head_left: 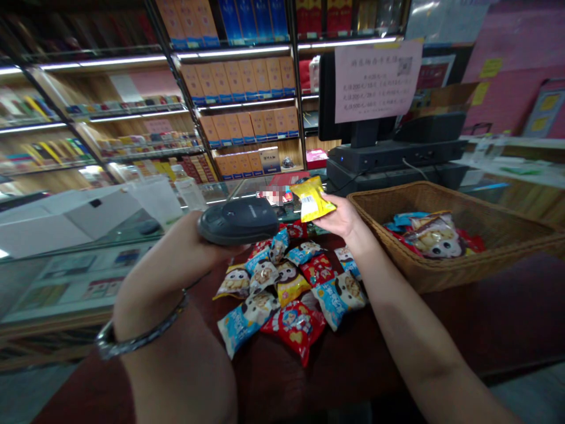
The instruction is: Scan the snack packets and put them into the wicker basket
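A dark barcode scanner (238,221) is in my left hand (207,250), its head pointing right; the scanner hides most of the fingers. My right hand (339,218) grips a small yellow snack bag (312,199) by its lower right side, with the white barcode patch facing me. The scanner and the bag are apart, at about the same height. Below them, on the dark red counter (353,377), lies a loose pile of snack bags, among them a red bag (296,327), a blue bag (249,321) and a yellow bag (291,282).
To the right stands a wicker basket (424,274) with several snack bags (435,235) inside. Behind it is a cash register (375,159) with a paper notice (377,79) on its screen. A white box (57,221) and a clear plastic pitcher (154,200) stand at left. Stocked shelves line the back.
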### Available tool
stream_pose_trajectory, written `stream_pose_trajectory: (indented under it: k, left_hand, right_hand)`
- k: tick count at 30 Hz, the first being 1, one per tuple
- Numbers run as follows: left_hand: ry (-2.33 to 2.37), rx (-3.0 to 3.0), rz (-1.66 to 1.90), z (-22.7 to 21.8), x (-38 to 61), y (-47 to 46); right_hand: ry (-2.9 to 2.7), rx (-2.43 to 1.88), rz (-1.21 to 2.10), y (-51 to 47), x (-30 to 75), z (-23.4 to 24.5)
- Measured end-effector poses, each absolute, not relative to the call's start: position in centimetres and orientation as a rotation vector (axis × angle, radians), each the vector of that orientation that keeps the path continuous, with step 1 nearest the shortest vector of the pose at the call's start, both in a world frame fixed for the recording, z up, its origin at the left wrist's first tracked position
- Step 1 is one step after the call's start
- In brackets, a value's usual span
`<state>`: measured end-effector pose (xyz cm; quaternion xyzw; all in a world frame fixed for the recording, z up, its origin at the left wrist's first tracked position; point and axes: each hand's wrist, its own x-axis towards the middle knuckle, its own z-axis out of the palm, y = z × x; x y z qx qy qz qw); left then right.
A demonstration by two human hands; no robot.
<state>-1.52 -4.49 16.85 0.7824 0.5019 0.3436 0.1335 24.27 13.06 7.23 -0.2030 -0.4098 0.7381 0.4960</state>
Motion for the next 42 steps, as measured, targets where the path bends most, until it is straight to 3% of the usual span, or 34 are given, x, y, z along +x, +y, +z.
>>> stream_pose_trajectory:
  k: [15,23,42]
  left_hand:
    - [1.528,2.256,1.000,17.0,-1.7,-4.5]
    - [1.531,2.218,1.001,16.7,-1.8,-4.4]
    - [1.586,2.240,1.169,17.1,-1.3,-4.9]
  right_hand:
    - [-0.811,-0.555,1.771,13.0,22.9,6.7]
    - [-0.688,-0.653,1.487,12.9,21.7,7.4]
    - [-0.820,-0.418,1.327,12.9,21.5,7.1]
